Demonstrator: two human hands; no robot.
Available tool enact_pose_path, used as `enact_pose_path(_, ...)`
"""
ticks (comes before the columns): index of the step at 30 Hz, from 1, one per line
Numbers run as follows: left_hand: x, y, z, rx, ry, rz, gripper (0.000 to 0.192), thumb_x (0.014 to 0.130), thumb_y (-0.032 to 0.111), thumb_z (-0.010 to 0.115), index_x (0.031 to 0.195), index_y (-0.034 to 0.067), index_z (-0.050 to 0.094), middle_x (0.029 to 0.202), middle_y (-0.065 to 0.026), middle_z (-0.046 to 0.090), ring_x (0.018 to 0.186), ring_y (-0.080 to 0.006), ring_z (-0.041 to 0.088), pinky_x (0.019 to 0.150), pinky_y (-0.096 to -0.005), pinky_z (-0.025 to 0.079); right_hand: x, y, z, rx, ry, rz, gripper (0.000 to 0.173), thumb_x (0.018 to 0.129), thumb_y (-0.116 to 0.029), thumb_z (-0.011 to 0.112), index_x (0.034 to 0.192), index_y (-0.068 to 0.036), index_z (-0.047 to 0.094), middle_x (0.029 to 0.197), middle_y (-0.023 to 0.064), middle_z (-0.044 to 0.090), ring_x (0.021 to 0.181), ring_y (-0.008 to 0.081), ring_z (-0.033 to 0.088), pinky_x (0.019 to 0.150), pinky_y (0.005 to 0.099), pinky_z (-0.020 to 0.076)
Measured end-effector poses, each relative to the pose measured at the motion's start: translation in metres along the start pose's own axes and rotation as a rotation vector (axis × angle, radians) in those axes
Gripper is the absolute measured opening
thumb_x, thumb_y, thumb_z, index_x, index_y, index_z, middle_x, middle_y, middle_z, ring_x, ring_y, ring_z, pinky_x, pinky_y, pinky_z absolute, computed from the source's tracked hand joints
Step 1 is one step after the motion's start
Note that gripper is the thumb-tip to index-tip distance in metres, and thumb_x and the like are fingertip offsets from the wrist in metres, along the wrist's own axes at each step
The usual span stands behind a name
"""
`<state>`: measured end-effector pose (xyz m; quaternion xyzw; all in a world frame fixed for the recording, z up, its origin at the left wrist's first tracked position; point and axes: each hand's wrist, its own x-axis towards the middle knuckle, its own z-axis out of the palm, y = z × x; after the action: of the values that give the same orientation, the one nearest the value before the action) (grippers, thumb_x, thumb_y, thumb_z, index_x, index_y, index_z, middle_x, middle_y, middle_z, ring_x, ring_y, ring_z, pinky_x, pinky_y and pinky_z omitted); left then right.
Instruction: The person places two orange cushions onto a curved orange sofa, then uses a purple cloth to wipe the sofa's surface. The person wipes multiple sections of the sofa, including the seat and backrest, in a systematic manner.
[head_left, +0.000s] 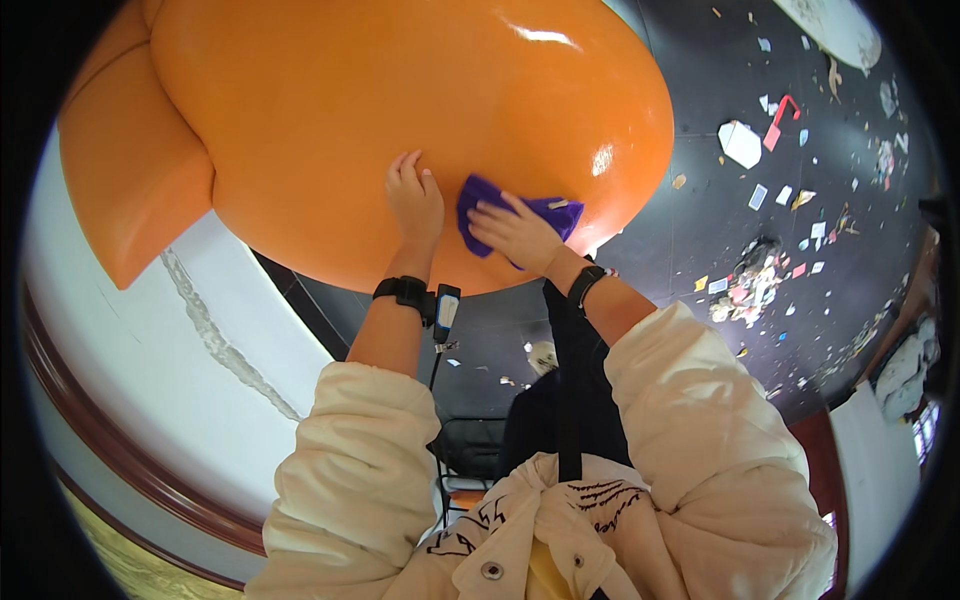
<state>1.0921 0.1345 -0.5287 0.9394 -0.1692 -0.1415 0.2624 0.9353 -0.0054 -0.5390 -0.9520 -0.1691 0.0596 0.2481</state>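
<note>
A large glossy orange rounded body (315, 150), like part of a sculpture, fills the upper left in front of me. My right hand (517, 234) lies flat on a purple cloth (555, 217), pressing it against the lower right of the curved surface. The cloth is creased and a small pale tag shows on it. To the left, my left hand (415, 196) rests on the bare orange surface with nothing in it, its fingers a little apart. A strapped device (446, 309) hangs at my left wrist; a black band (586, 283) circles the right one.
A pointed orange part (142, 180) juts out at left beside a white panel (225, 330) with a rough grey streak. Paper scraps and a debris heap (750, 285) litter the dark floor (637, 337). A black chair (472, 439) stands near my legs.
</note>
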Motion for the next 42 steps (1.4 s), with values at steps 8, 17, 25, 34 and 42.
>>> enact_pose_path(8, -0.004, -0.010, -0.007, 0.072, -0.020, 0.217, 0.032, 0.092, 0.011, 0.054, 0.124, 0.004, 0.057, 0.134, -0.0187, 0.048, 0.126, -0.0384, 0.044, 0.105, -0.0487, 0.036, -0.001, 0.030, 0.000, -0.007, 0.240, 0.293, 0.042, 0.082, -0.009, 0.057, 0.124, -0.010, 0.057, 0.139, 0.0084, 0.053, 0.134, 0.0267, 0.045, 0.114, 0.0491, 0.0302)
enact_pose_path(17, 0.050, -0.085, -0.051, -0.168, -0.060, 0.481, 0.034, 0.092, 0.006, 0.050, 0.126, 0.003, 0.053, 0.135, -0.0194, 0.049, 0.127, -0.0392, 0.044, 0.106, -0.0499, 0.035, 0.115, 0.065, -0.011, -0.176, 0.775, 0.901, 0.043, 0.080, -0.003, 0.057, 0.122, -0.010, 0.058, 0.135, 0.0095, 0.057, 0.130, 0.0298, 0.048, 0.112, 0.0524, 0.0277)
enact_pose_path(25, 0.050, -0.128, -0.083, -0.003, -0.106, 0.577, 0.042, 0.091, 0.007, 0.054, 0.131, 0.001, 0.049, 0.140, -0.0196, 0.046, 0.135, -0.0393, 0.037, 0.113, -0.0505, 0.028, 0.104, -0.122, 0.066, 0.088, 0.390, 0.462, 0.049, 0.074, -0.005, 0.061, 0.123, -0.012, 0.061, 0.136, 0.0054, 0.056, 0.133, 0.0259, 0.047, 0.115, 0.0503, 0.0275)
enact_pose_path(34, 0.071, -0.123, -0.058, 0.175, -0.223, 0.388, 0.057, 0.098, 0.024, 0.049, 0.149, 0.006, 0.029, 0.157, -0.0140, 0.024, 0.149, -0.0329, 0.012, 0.119, -0.0522, 0.008, 0.062, 0.021, 0.005, -0.190, 0.810, 1.064, 0.050, 0.075, 0.006, 0.053, 0.124, -0.003, 0.056, 0.134, 0.0196, 0.055, 0.130, 0.0389, 0.046, 0.112, 0.0471, 0.0327)
enact_pose_path(42, 0.086, -0.146, -0.064, -0.291, -0.141, 0.322, 0.051, 0.104, 0.031, 0.038, 0.145, 0.001, 0.034, 0.152, -0.0176, 0.029, 0.141, -0.0359, 0.027, 0.116, -0.0471, 0.020, 0.221, 0.012, 0.004, -0.087, 0.511, 0.669, 0.046, 0.080, -0.005, 0.056, 0.126, -0.009, 0.057, 0.136, 0.0097, 0.055, 0.135, 0.0281, 0.044, 0.115, 0.0490, 0.0264)
